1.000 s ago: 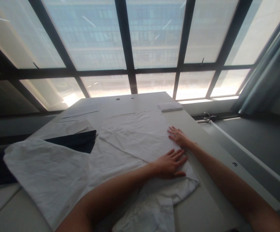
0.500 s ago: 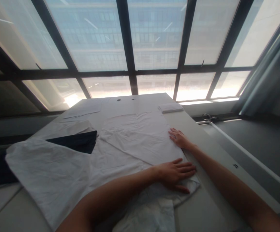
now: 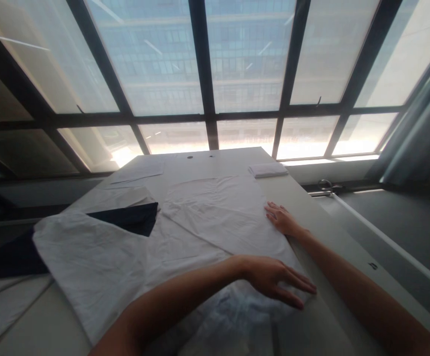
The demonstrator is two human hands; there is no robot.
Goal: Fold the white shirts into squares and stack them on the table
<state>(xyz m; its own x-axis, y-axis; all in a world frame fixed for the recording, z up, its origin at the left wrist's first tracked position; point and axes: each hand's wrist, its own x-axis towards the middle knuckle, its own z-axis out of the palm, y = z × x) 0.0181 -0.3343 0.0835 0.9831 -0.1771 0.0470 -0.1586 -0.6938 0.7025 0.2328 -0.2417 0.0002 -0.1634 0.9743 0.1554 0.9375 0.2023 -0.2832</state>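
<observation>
A large white cloth garment point(image 3: 200, 217) lies spread over the white table, with creases across its middle; its exact kind is unclear. My right hand point(image 3: 283, 218) rests flat on the garment's right edge, fingers stretched out. Nearer to me, my left hand point(image 3: 277, 282) reaches across the cloth to its near right corner. Its fingers are extended and apart, the tips at the edge, and the wrist is arched. Whether the left palm touches the cloth I cannot tell. Dark navy cloth point(image 3: 133, 217) shows beside a folded-over white flap point(image 3: 96, 252) on the left.
A folded white cloth point(image 3: 268, 170) lies at the table's far right. Flat white sheets point(image 3: 140, 170) are at the far left. Beyond the table point(image 3: 233, 160) stand large windows. A white rail point(image 3: 385, 237) runs along the right, below a grey curtain point(image 3: 415, 113).
My left hand has lifted at the wrist and moved slightly right and nearer, its fingers now angled down. The right hand stays on the edge. The whole view has shifted a little.
</observation>
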